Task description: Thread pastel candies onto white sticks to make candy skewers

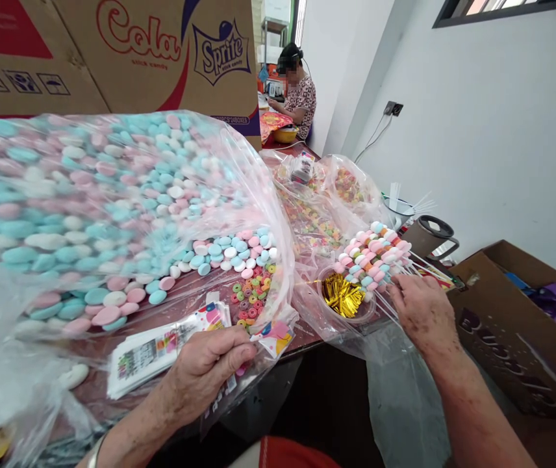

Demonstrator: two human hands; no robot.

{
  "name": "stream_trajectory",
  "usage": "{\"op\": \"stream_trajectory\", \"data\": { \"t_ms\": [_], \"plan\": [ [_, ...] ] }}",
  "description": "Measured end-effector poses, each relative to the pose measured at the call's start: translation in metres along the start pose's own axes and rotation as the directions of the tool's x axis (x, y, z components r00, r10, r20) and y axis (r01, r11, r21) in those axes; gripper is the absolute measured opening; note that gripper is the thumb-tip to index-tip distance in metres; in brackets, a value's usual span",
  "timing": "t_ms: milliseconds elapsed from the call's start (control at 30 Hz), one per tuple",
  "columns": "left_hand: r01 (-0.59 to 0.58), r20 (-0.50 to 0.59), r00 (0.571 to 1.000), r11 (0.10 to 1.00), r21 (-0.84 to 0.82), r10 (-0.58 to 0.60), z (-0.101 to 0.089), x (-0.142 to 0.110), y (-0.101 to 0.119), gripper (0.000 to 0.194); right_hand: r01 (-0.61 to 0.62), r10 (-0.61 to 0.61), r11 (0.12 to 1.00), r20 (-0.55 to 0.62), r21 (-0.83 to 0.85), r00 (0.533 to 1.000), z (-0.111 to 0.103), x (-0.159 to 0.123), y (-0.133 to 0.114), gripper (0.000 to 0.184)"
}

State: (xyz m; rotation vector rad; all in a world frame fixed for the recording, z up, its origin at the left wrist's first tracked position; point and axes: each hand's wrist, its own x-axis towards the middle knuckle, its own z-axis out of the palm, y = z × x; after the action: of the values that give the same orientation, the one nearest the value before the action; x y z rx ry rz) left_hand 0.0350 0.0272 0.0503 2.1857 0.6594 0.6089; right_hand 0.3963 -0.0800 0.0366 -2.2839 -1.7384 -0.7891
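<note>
My left hand (204, 367) is closed, thumb against fingers, on a small clear printed bag (275, 337) with a colourful corner. Beside it lies a stack of flat printed bags (156, 354). At the right, my right hand (424, 312) has its fingers curled on the white sticks of the marshmallow skewers (373, 257). These pink, blue and white skewers lie in a pile, partly above a round tub of gold twist ties (343, 296). How many sticks the fingers grip is hidden.
A large clear bag of marshmallows (112, 195) covers the table's left, with ring candies (251, 296) by its edge. A cardboard carton (175, 58) stands behind. A mug (429, 235) and an open box (512, 331) are at right. Another person (300, 97) sits farther back.
</note>
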Motion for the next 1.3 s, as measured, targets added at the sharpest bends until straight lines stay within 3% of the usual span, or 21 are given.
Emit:
{"op": "stream_trajectory", "data": {
  "t_ms": [133, 200, 300, 400, 533, 667, 800, 1133, 1300],
  "plan": [
    [0.023, 0.033, 0.999, 0.999, -0.023, -0.022, 0.004, 0.003, -0.001, 0.029, 0.056, -0.050, 0.996, 0.085, -0.064, 0.995, 0.013, -0.008, 0.008, 0.027],
    [0.045, 0.048, 0.998, 0.998, -0.037, -0.043, 0.003, 0.003, 0.000, 0.030, 0.040, -0.040, 0.999, 0.003, -0.024, 0.999, 0.015, -0.009, 0.009, 0.028],
    [0.094, 0.059, 0.994, 0.993, -0.066, -0.090, 0.000, 0.003, 0.002, 0.033, 0.031, 0.018, 0.981, -0.247, 0.194, 0.969, 0.009, -0.009, 0.010, 0.022],
    [0.179, 0.084, 0.982, 0.976, -0.122, -0.169, -0.006, 0.002, 0.003, 0.035, 0.140, 0.037, 0.849, -0.323, 0.510, 0.946, -0.007, -0.007, 0.003, 0.020],
    [0.304, 0.157, 0.949, 0.925, -0.227, -0.273, -0.010, 0.002, 0.004, 0.035, 0.291, -0.151, 0.650, -0.256, 0.701, 0.955, -0.034, -0.002, -0.022, 0.034],
    [0.349, 0.209, 0.934, 0.868, -0.354, -0.291, -0.010, 0.000, 0.001, 0.035, 0.410, -0.285, 0.597, -0.295, 0.689, 0.912, -0.047, 0.005, -0.041, 0.037],
    [0.364, 0.249, 0.926, 0.850, -0.381, -0.285, -0.011, -0.003, -0.003, 0.038, 0.480, -0.354, 0.568, -0.328, 0.668, 0.876, -0.047, 0.012, -0.047, 0.036],
    [0.474, 0.348, 0.868, 0.800, -0.368, -0.354, -0.016, 0.001, -0.002, 0.040, 0.538, -0.470, 0.542, -0.298, 0.646, 0.831, -0.054, 0.013, -0.040, 0.031],
    [0.475, 0.409, 0.848, 0.826, -0.303, -0.337, -0.016, 0.001, -0.003, 0.040, 0.542, -0.487, 0.551, -0.283, 0.634, 0.826, -0.053, 0.013, -0.044, 0.030]
  ]
}}
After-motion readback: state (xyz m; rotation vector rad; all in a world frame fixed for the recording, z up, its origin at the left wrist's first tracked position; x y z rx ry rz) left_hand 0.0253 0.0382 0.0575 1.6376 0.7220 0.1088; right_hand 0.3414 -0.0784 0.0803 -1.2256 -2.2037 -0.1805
